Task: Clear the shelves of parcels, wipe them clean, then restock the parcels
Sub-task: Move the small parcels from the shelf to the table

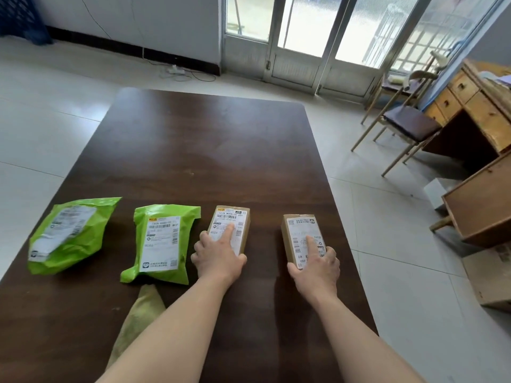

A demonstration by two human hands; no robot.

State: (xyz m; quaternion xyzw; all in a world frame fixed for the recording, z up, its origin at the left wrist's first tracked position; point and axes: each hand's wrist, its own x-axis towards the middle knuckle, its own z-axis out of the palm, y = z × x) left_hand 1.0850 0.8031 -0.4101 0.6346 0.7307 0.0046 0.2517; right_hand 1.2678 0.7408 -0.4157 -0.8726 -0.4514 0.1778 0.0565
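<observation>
Several parcels lie in a row on a dark brown table [210,150]. Two are green plastic mailers with white labels, one at the far left [69,233] and one beside it [163,241]. Two are small brown cardboard boxes with labels. My left hand [218,258] grips the near end of the left box [235,219], thumb and fingers on its sides and index finger straight along the label. My right hand [318,264] grips the right box [297,230] the same way. A pale green cloth [138,316] lies on the table by my left forearm.
Right of the table stand a wooden chair [406,125], a wooden desk with drawers [470,106] and a low wooden piece [481,205]. A cardboard box [492,280] sits on the tiled floor. Glass doors [304,37] are at the back, with a power strip [177,69] on the floor.
</observation>
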